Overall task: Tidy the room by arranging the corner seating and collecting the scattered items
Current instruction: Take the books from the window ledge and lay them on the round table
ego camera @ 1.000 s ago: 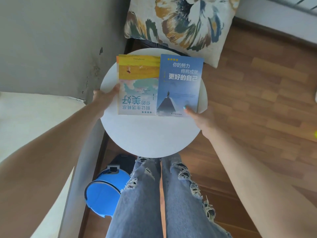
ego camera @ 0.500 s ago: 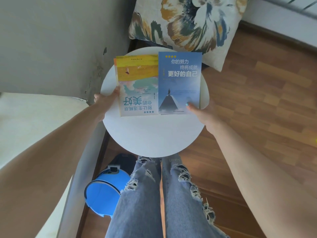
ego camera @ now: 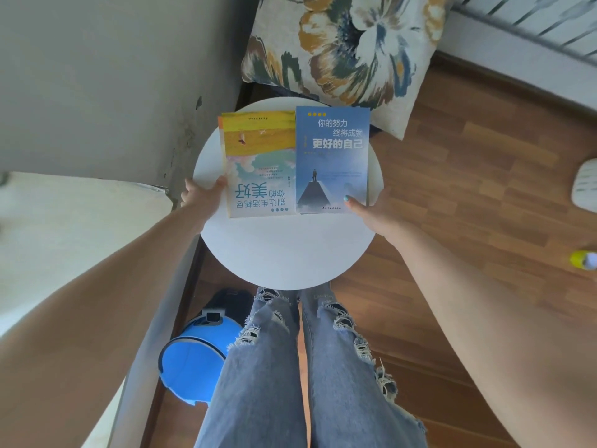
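Two books, the yellow book (ego camera: pixel 258 163) and the blue book (ego camera: pixel 332 156), lie touching on the round bench (ego camera: pixel 284 250), long axes 12-to-6. The left grip (ego camera: pixel 202 197) clasps the rim at 9 o'clock. The right grip (ego camera: pixel 376 210) thumbs the blue book's corner at 4 o'clock, its fingers hidden, so closure is unclear.

My bare arms stretch forward, angling inward. My left hand (ego camera: pixel 202 197) grips the yellow book (ego camera: pixel 258 163) by its left edge, thumb against it. My right hand (ego camera: pixel 376 210) pinches the blue book (ego camera: pixel 332 163) at its near right corner, thumb on the cover.
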Action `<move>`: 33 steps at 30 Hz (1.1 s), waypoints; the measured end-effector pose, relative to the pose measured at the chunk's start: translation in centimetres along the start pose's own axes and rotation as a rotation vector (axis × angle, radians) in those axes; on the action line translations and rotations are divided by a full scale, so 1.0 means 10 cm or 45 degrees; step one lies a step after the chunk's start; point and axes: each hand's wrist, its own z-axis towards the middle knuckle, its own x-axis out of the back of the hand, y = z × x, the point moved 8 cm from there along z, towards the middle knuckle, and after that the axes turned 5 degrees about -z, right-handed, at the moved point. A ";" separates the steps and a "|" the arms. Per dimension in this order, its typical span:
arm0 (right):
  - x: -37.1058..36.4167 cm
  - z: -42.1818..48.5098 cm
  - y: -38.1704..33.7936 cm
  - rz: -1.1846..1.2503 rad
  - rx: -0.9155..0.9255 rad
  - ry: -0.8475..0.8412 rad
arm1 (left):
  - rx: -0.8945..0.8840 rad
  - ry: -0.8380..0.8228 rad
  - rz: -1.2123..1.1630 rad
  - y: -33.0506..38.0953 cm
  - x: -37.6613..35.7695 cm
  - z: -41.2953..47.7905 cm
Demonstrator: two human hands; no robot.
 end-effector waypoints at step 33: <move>1.14 -3.03 -1.79 -0.858 0.646 0.177 | -1.252 0.068 0.939 1.75 1.36 -3.47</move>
